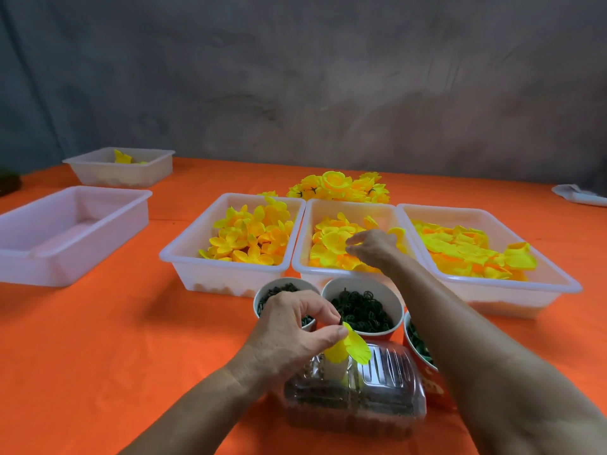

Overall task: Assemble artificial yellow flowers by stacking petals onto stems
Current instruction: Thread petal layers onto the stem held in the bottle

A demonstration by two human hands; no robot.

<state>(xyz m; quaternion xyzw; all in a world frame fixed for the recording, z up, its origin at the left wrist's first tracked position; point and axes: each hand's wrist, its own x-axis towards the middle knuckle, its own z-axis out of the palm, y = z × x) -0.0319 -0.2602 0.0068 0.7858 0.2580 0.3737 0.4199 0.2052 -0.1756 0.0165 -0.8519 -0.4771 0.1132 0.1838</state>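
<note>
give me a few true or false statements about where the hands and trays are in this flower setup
1. The left hand pinches a yellow petal. True.
2. The right hand reaches into the middle tray of petals. True.
3. The near left tray is heaped with yellow petals. False: no petals show in it.
4. The cups hold red beads. False: they hold dark green ring pieces.
5. Finished flowers lie on the cloth behind the trays. True.

Single head-worn view looks forward and down, close over the orange table (98,339).
</note>
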